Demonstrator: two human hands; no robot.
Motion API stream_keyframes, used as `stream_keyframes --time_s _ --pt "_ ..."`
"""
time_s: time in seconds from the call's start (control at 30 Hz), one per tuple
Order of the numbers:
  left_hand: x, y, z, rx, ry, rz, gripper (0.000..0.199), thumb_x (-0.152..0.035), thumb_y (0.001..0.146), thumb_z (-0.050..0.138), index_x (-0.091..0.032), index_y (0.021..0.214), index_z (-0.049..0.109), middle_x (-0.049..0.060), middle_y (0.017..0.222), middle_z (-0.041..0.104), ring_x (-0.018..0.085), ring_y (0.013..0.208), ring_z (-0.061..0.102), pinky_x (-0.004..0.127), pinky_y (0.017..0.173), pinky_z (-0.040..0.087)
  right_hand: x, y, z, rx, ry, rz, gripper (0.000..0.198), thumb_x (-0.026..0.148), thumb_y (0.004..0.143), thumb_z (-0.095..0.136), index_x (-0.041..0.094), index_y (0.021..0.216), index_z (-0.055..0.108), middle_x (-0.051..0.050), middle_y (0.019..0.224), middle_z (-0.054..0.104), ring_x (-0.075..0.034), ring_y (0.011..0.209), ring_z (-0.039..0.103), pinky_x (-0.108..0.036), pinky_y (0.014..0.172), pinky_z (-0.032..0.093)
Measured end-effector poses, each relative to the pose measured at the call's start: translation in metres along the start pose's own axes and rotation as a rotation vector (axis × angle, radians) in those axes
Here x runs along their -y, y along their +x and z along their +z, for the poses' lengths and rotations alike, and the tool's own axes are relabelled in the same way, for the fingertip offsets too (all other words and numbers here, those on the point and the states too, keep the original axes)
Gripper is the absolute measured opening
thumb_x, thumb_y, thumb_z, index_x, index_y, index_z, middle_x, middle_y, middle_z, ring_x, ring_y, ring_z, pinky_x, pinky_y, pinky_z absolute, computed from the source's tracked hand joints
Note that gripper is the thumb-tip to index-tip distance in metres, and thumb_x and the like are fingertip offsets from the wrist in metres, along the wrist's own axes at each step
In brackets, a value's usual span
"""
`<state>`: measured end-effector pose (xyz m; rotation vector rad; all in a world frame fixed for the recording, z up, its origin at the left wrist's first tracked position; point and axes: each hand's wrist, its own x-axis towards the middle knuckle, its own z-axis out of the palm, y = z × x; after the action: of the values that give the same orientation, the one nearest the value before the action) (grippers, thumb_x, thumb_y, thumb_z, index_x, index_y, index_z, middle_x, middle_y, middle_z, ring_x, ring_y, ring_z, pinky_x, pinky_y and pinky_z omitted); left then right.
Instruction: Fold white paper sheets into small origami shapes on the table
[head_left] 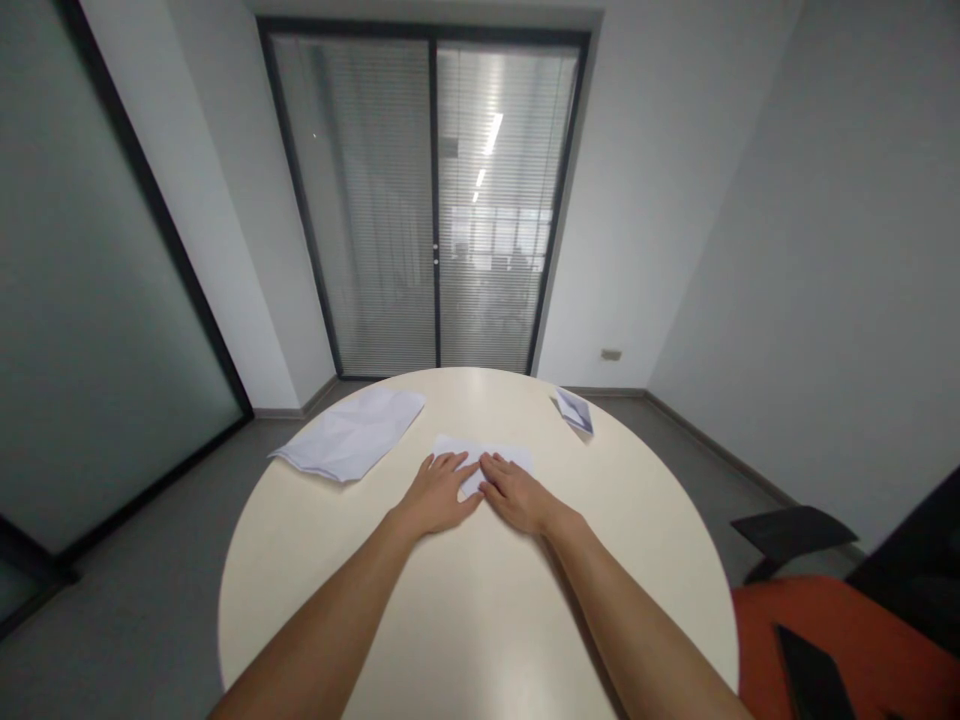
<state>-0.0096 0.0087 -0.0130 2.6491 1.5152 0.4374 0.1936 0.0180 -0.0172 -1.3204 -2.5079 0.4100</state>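
Observation:
A white sheet of paper (472, 446) lies flat near the middle of the round table, partly covered by both hands. My left hand (441, 492) rests on its left part, fingers spread and thumb pointing right. My right hand (517, 492) presses on its right part with the fingers stretched out and fairly close together, reaching toward the left. The fingertips of the two hands nearly meet over the sheet. Neither hand grasps the paper; both lie on top of it. The sheet's lower edge is mostly hidden by the hands.
Several loose, creased sheets of paper (356, 430) lie at the table's left far edge, overhanging slightly. A folded piece of paper (574, 411) sits at the far right edge. The round cream table (465, 620) has an orange chair (847, 640) at its right.

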Motion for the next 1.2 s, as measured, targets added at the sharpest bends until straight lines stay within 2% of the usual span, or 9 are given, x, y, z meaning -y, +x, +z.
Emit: stream_keyframes --time_s 0.3,0.5,0.57,0.67,0.77,0.83,0.9,1.07,1.2 --pt "0.004 0.000 0.005 0.103 -0.033 -0.119 0.069 -0.063 0.095 0.037 -0.024 0.153 0.037 0.013 0.163 0.025 0.038 0.151 0.019 0.056 0.119 0.019 -0.011 -0.001 0.002 0.034 -0.094 0.139 0.076 0.051 0.100 0.028 0.000 0.155 0.024 -0.021 0.162 0.018 -0.033 0.152 0.010 -0.050 0.122 0.017" --pt "0.004 0.001 0.009 0.079 -0.025 -0.142 0.070 -0.063 0.094 0.039 -0.025 0.152 0.039 0.014 0.162 0.025 0.040 0.150 0.019 0.058 0.119 0.018 -0.006 -0.004 -0.005 0.034 -0.128 0.235 0.076 0.052 0.100 0.029 0.002 0.156 0.024 -0.021 0.163 0.017 -0.034 0.152 0.012 -0.053 0.122 0.013" --pt "0.005 0.000 0.010 0.067 -0.025 -0.134 0.069 -0.063 0.094 0.041 -0.024 0.152 0.040 0.014 0.162 0.026 0.039 0.150 0.019 0.058 0.119 0.016 -0.002 -0.004 -0.008 0.005 -0.149 0.209 0.070 0.045 0.099 0.033 0.003 0.155 0.028 -0.021 0.162 0.022 -0.033 0.152 0.014 -0.055 0.121 0.011" --pt "0.006 0.001 0.009 0.067 -0.054 -0.061 0.068 -0.059 0.095 0.041 -0.022 0.152 0.039 0.013 0.162 0.028 0.035 0.151 0.020 0.055 0.121 0.015 0.004 -0.002 -0.010 -0.044 -0.169 0.071 0.059 0.031 0.098 0.035 0.007 0.152 0.036 -0.020 0.160 0.030 -0.030 0.152 0.019 -0.056 0.122 0.006" --pt "0.005 0.001 0.008 0.070 -0.109 0.038 0.063 -0.052 0.097 0.041 -0.025 0.153 0.036 0.008 0.161 0.031 0.030 0.150 0.025 0.051 0.121 0.020 0.010 0.002 -0.004 -0.035 -0.088 -0.014 0.057 0.029 0.099 0.031 0.011 0.153 0.035 -0.017 0.160 0.032 -0.026 0.150 0.024 -0.054 0.122 0.007" --pt "0.004 0.001 0.007 0.065 -0.125 0.053 0.061 -0.050 0.097 0.042 -0.026 0.153 0.035 0.007 0.161 0.033 0.030 0.149 0.028 0.050 0.121 0.022 0.010 0.004 0.000 0.006 0.000 0.000 0.059 0.032 0.101 0.029 0.011 0.156 0.028 -0.016 0.161 0.029 -0.026 0.151 0.023 -0.053 0.122 0.015" --pt "0.003 0.001 0.005 0.070 -0.124 0.042 0.063 -0.051 0.096 0.043 -0.026 0.154 0.035 0.007 0.161 0.033 0.032 0.149 0.027 0.050 0.121 0.022 0.007 0.004 0.003 0.038 0.053 0.032 0.061 0.037 0.102 0.027 0.011 0.157 0.024 -0.015 0.162 0.025 -0.027 0.151 0.020 -0.051 0.122 0.018" --pt "0.003 0.000 0.000 0.127 -0.114 0.040 0.077 -0.063 0.090 0.049 -0.022 0.153 0.036 0.009 0.162 0.029 0.036 0.150 0.021 0.051 0.121 0.020 -0.007 0.001 0.001 0.050 0.064 0.092 0.065 0.044 0.103 0.026 0.006 0.156 0.027 -0.017 0.163 0.022 -0.028 0.153 0.013 -0.048 0.123 0.016" --pt "0.004 -0.001 -0.005 0.124 -0.103 0.073 0.075 -0.065 0.089 0.049 -0.022 0.150 0.043 0.009 0.160 0.033 0.037 0.149 0.025 0.050 0.121 0.022 -0.009 -0.002 -0.004 0.049 0.070 0.100 0.064 0.044 0.103 0.024 0.007 0.155 0.031 -0.017 0.163 0.022 -0.027 0.153 0.014 -0.047 0.123 0.016"
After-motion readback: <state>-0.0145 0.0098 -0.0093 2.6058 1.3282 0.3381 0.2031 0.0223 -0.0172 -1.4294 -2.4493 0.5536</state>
